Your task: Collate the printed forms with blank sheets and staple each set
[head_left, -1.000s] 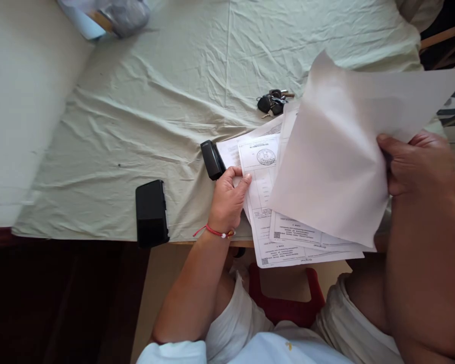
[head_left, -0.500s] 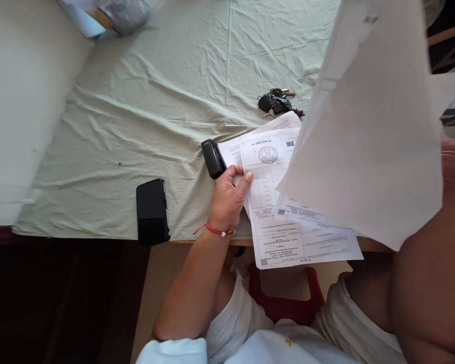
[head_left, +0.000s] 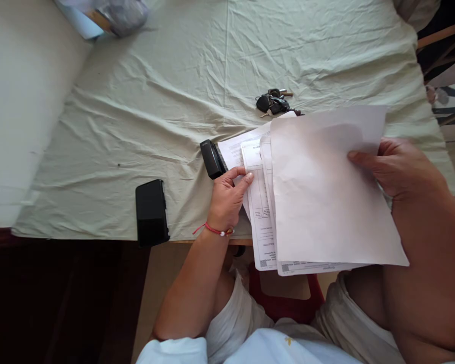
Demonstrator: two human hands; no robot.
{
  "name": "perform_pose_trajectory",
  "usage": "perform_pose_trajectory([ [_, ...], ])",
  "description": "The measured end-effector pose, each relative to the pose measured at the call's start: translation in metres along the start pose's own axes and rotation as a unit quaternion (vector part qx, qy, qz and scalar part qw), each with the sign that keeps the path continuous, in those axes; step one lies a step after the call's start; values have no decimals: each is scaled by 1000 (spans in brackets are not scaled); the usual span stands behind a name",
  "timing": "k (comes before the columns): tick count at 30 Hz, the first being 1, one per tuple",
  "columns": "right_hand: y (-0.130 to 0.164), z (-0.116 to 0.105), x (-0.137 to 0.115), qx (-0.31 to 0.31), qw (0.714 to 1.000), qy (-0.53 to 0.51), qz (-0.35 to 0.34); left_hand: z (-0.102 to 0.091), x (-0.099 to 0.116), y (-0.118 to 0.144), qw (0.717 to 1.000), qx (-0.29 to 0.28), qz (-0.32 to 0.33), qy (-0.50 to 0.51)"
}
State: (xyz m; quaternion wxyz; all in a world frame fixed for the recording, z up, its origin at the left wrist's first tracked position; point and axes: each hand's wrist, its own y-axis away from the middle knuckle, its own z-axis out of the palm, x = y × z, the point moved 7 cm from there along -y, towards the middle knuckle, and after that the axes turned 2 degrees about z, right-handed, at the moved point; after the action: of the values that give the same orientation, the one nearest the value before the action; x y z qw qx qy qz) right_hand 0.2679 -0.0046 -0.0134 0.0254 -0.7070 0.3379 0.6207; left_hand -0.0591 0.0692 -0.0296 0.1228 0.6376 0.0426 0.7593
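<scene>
My left hand pinches the left edge of a printed form between thumb and fingers. Over the form's right part lie more sheets, topped by a blank-backed white paper. My right hand grips that paper at its right edge, thumb on top and fingers hidden beneath. Another printed sheet lies under the form on the cloth. Just beyond my left hand a black stapler-like object touches the sheets; its exact kind is unclear.
A black phone lies at the table's front edge, left of my left arm. A bunch of keys sits beyond the papers on the pale green tablecloth. A plastic bag is at the back left. Below is a red stool.
My right hand has come in from the right and lowered the raised sheets over the form, hiding its round stamp. My left hand has stayed in place.
</scene>
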Motion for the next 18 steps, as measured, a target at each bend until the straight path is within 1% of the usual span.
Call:
perform_pose_trajectory([
  [3,0,8,5,-16,998,-47,26,1,2,1,999,10,0,31],
  [6,2,18,3,-63,992,-112,9,3,7,2,998,4,7,55],
  [9,6,22,0,-75,986,-146,-5,7,8,4,998,-14,11,57],
  [12,9,21,-3,-61,985,-162,-19,10,9,6,999,-37,15,34],
  [14,8,18,-3,-40,987,-153,-38,10,11,7,999,-44,23,17],
  [18,-1,3,-6,35,991,-82,-98,0,14,6,999,-21,31,-36],
])
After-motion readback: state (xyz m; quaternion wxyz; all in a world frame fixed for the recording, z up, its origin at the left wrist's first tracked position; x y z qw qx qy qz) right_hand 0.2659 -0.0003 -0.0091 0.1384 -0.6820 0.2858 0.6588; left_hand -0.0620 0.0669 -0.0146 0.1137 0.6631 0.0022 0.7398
